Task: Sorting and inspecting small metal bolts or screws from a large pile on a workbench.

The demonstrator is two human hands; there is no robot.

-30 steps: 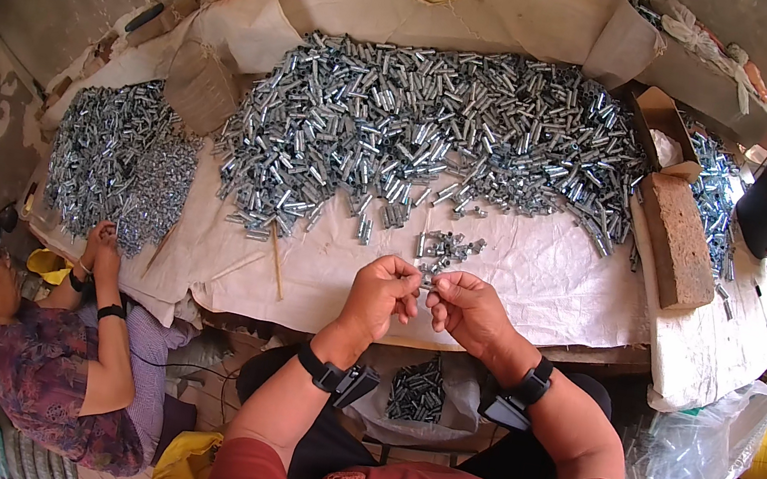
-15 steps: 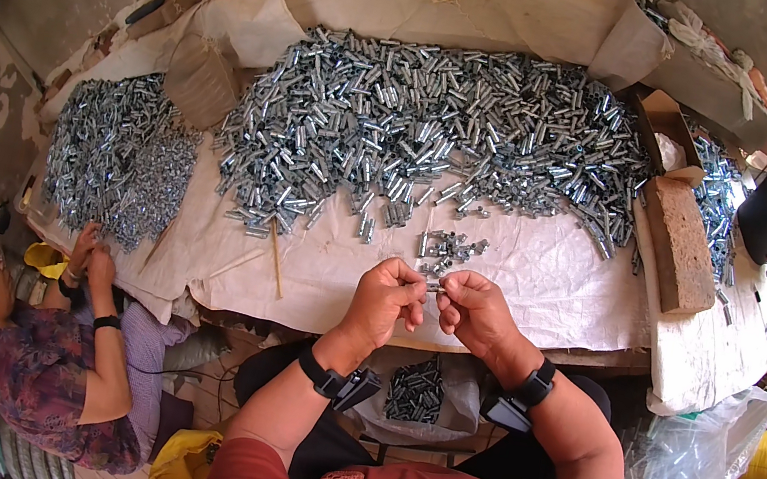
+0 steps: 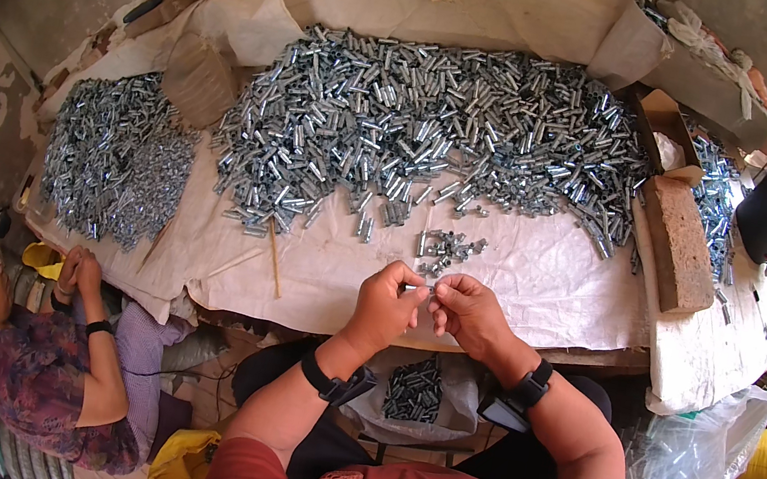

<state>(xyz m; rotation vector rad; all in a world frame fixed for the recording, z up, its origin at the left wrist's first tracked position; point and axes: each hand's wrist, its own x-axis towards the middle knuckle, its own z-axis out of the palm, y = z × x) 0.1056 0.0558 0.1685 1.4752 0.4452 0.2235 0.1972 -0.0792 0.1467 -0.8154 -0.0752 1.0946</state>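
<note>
A small metal part point(image 3: 427, 290) is pinched between the fingers point(image 3: 414, 285) of the left hand point(image 3: 385, 303) and right hand point(image 3: 470, 311), above the near edge of the table point(image 3: 536, 296). Its shape is too small to be made out. A small cluster of parts point(image 3: 446, 247) lies just beyond; the large pile point(image 3: 431, 136) lies farther back.

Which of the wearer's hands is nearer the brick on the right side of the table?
The right hand. It lies below-left of the brick, while the left hand sits farther left, touching the right around a small metal part.
</note>
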